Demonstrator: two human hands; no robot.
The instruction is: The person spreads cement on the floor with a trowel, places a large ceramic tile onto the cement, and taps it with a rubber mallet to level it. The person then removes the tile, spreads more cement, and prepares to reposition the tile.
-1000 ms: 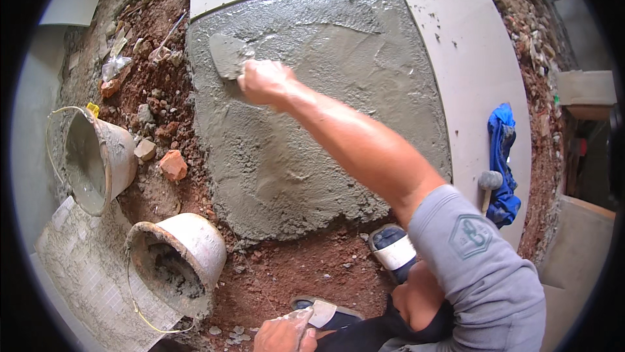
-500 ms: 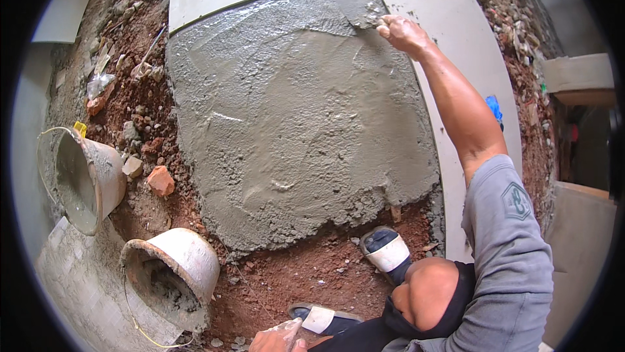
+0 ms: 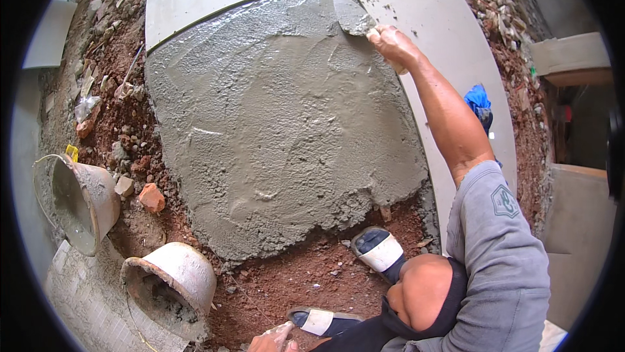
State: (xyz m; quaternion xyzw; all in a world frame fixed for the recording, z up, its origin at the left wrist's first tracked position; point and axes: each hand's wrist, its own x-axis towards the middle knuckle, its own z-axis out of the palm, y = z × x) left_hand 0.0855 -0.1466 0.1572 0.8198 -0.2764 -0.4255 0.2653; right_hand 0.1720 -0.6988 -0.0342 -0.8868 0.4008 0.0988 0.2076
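My right hand [image 3: 389, 45] is closed round a trowel, its grip hidden in my fist. The trowel's cement-smeared blade [image 3: 353, 16] rests on the wet mortar [image 3: 280, 124] at the far right corner of the bed, beside the pale tile edge. This grey mortar is smooth at the far side and rougher towards me, with a ragged near edge. Low in the picture, my left hand [image 3: 272, 340] hangs by my foot, partly cut off by the lower edge. Its fingers are smeared pale and look apart, with nothing visible in them.
Large pale tiles [image 3: 449, 33] border the mortar at the far and right sides. Two mortar-crusted buckets, one upright-tilted [image 3: 104, 189] and one on its side [image 3: 189, 270], lie at left. Red soil, stones and a brick piece [image 3: 152, 198] surround them. A blue bundle [image 3: 478, 99] rests on the right tiles.
The view has shifted slightly, moving the scene a little leftward. The trowel blade has swung to point more away from me, near the same corner. My left hand stays low.
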